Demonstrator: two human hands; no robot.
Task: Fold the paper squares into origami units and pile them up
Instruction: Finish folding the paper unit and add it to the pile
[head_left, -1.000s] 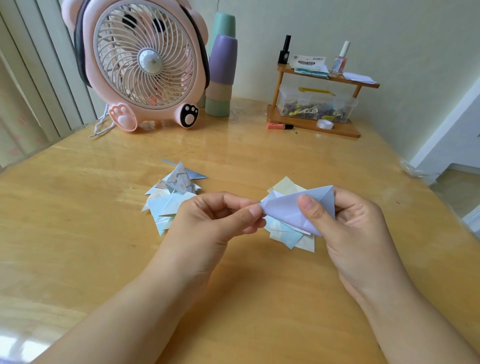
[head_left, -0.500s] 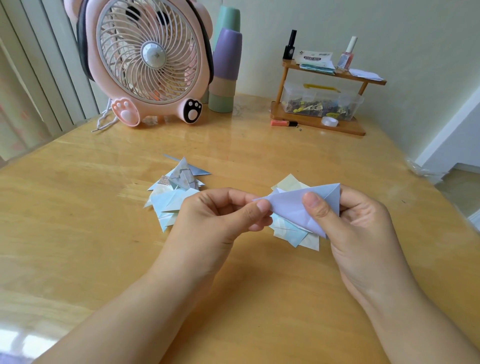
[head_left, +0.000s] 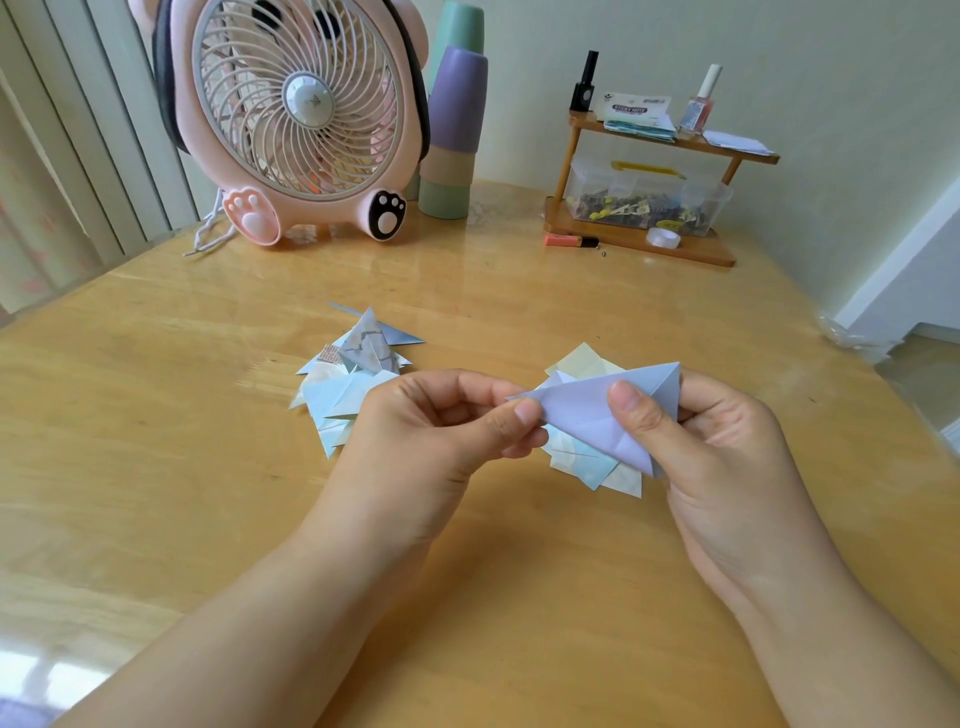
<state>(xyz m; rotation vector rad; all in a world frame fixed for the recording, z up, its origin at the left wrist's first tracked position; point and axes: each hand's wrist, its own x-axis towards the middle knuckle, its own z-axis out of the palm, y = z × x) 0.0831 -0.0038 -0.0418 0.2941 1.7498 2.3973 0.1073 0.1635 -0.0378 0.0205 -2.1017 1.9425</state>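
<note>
Head view: both hands (head_left: 431, 431) pinch paper (head_left: 592, 410).

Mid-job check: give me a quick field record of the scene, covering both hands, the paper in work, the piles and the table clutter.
left hand: pinches the left tip of the lilac paper
right hand: thumb on top of the lilac paper, fingers behind it
lilac paper: folded to a triangle, held above the table
folded pile: left, behind the left hand
paper stack: under the held paper, partly hidden
table: wooden
far edge: pink fan, stacked cups, small wooden shelf
</note>
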